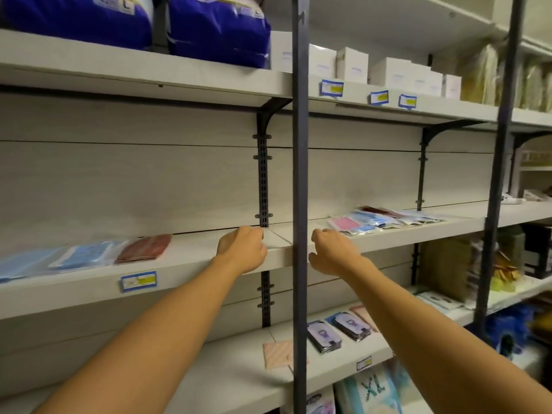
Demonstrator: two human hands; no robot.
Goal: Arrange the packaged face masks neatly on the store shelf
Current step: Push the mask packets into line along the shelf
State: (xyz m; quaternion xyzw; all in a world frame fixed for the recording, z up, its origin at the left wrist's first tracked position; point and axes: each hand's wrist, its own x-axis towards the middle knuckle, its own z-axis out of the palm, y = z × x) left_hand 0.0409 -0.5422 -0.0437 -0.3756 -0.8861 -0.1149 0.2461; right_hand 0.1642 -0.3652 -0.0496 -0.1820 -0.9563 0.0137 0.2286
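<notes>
On the middle shelf [194, 258], at the left, lie three packaged masks side by side: a pale blue pack [24, 264], a blue pack [83, 253] and a dark red pack [146, 248]. A loose, overlapping pile of mask packs [385, 218] lies on the same shelf to the right, with a pink pack [345, 224] at its near end. My left hand [242, 249] reaches over the bare middle of the shelf, fingers loosely curled and holding nothing. My right hand [331, 249] hovers just short of the pink pack, also holding nothing.
A dark upright post [299, 174] stands between my two hands. A shelf bracket rail [263, 180] runs up the back wall. Above are blue bags [218, 31] and white boxes [394, 73]. The lower shelf holds dark mask packs [337, 330] and a pink pack [277, 354].
</notes>
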